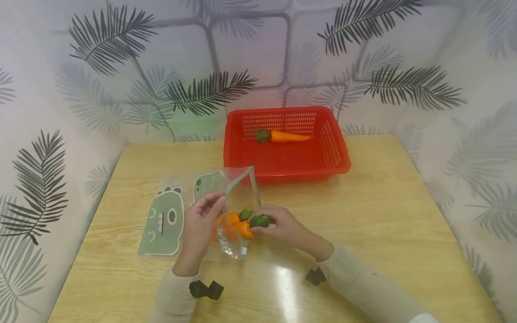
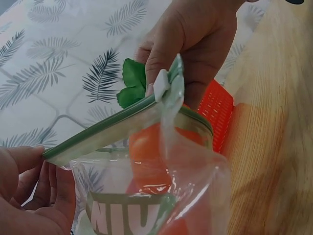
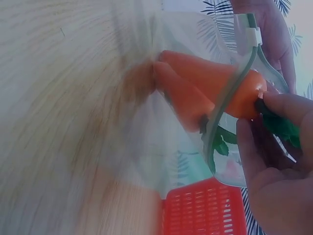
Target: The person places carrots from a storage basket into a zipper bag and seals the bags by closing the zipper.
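My left hand [image 1: 200,223] pinches the zip edge of a clear zip bag [image 1: 161,226] with a green cartoon face printed on it, and the mouth of the bag stands open. My right hand [image 1: 288,228] grips a toy carrot [image 3: 212,76] by its green leafy top, right at the bag's mouth. The orange body of this carrot lies inside the bag. Beside it in the bag is a second carrot [image 3: 182,95], its leaves near the zip. A white slider [image 2: 161,85] sits at one end of the zip, close to my right fingers in the left wrist view.
Behind the bag, a red plastic basket [image 1: 286,176] stands on the wooden table [image 1: 363,224]. One more carrot [image 1: 288,136] lies in it, along the back wall. A leaf-patterned covering [image 1: 169,58] rises behind and at both sides of the table.
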The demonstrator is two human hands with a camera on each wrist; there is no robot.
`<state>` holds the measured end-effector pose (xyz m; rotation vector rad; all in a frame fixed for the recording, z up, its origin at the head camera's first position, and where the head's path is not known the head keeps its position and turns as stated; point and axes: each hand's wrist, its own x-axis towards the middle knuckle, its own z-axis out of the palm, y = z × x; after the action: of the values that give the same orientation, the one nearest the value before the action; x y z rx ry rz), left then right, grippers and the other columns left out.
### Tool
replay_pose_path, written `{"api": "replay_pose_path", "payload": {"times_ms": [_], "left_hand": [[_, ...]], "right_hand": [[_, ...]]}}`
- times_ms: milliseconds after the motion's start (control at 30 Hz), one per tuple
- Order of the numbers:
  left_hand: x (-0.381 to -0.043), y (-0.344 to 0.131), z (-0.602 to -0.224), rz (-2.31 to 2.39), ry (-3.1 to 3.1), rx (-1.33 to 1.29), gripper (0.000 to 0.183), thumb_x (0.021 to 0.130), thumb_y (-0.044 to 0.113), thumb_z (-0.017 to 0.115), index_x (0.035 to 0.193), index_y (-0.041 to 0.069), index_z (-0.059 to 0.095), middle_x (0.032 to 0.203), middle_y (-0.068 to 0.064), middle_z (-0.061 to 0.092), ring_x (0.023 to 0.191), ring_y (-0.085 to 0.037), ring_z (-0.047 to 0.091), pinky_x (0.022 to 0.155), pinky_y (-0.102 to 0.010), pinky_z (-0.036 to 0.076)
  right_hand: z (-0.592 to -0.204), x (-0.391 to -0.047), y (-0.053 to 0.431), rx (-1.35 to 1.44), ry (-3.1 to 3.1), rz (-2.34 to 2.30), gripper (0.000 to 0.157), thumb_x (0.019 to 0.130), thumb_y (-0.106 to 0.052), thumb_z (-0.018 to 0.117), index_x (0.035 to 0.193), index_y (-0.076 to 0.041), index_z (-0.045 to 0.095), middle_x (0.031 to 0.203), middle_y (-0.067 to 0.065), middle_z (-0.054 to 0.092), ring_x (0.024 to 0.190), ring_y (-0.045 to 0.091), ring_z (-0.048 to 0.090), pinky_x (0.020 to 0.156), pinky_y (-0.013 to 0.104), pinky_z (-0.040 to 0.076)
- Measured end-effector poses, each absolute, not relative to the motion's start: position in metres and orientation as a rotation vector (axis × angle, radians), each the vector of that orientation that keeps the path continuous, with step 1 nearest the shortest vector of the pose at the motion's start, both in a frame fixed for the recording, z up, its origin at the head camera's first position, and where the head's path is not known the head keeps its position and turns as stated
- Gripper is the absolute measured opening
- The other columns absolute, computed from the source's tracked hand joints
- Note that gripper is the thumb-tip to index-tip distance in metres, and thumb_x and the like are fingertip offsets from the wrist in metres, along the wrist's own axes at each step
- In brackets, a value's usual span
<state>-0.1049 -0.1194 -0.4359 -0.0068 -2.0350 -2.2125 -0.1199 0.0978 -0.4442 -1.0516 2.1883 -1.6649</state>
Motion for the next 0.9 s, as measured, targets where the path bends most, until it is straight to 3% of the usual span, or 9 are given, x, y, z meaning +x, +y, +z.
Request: {"api": "replay_pose_path", "payload": {"times_ms": [200,300,433,567,733,900], "left_hand": [[-0.106,-0.121,-0.436,-2.219,-2.029,-0.008,0.028,0.088,0.021,0.066,0.108,0.002,0.063,0.094,-0.019,0.06,0.084,-0.029,0.058,0.083,-0.033,0.052],[-0.106,-0.122,-0.435,-2.221,-2.02,0.005,0.029,0.087,0.022,0.066,0.108,0.002,0.063,0.095,-0.02,0.06,0.084,-0.027,0.059,0.082,-0.033,0.052],[-0.106,-0.124,-0.432,-2.225,-2.011,0.026,0.03,0.086,0.023,0.067,0.107,0.002,0.063,0.095,-0.018,0.06,0.086,-0.032,0.058,0.082,-0.036,0.052],[-0.106,-0.125,-0.429,-2.214,-2.011,0.022,0.029,0.087,0.022,0.067,0.107,0.002,0.063,0.093,-0.016,0.061,0.087,-0.035,0.058,0.083,-0.037,0.051],[-0.106,-0.125,-0.427,-2.22,-1.996,0.007,0.027,0.088,0.019,0.066,0.107,0.001,0.063,0.092,-0.016,0.061,0.082,-0.024,0.059,0.082,-0.033,0.052],[-0.106,-0.126,-0.428,-2.221,-1.99,0.004,0.027,0.087,0.019,0.066,0.106,0.001,0.064,0.093,-0.017,0.062,0.084,-0.03,0.059,0.081,-0.033,0.053]], "right_hand": [[-0.445,-0.12,0.097,-1.205,2.101,-1.687,0.033,0.081,0.007,0.066,0.112,0.008,0.058,0.114,0.022,0.06,0.101,0.024,0.06,0.083,0.036,0.052],[-0.444,-0.12,0.098,-1.194,2.14,-1.721,0.032,0.082,0.009,0.064,0.113,0.009,0.058,0.112,0.021,0.061,0.1,0.026,0.06,0.085,0.041,0.051],[-0.443,-0.121,0.103,-1.097,2.165,-1.8,0.028,0.084,0.01,0.061,0.111,0.01,0.058,0.11,0.022,0.061,0.1,0.033,0.06,0.088,0.047,0.048],[-0.442,-0.122,0.109,-1.015,2.197,-1.853,0.022,0.086,0.009,0.059,0.108,0.011,0.059,0.108,0.023,0.061,0.101,0.033,0.059,0.09,0.044,0.047],[-0.442,-0.129,0.12,-0.928,2.25,-1.882,0.018,0.088,0.006,0.057,0.106,0.006,0.061,0.106,0.019,0.062,0.102,0.023,0.059,0.09,0.041,0.048],[-0.447,-0.143,0.135,-0.888,2.284,-1.925,0.018,0.088,0.006,0.057,0.106,0.005,0.061,0.105,0.017,0.062,0.1,0.027,0.059,0.088,0.039,0.049]]}}
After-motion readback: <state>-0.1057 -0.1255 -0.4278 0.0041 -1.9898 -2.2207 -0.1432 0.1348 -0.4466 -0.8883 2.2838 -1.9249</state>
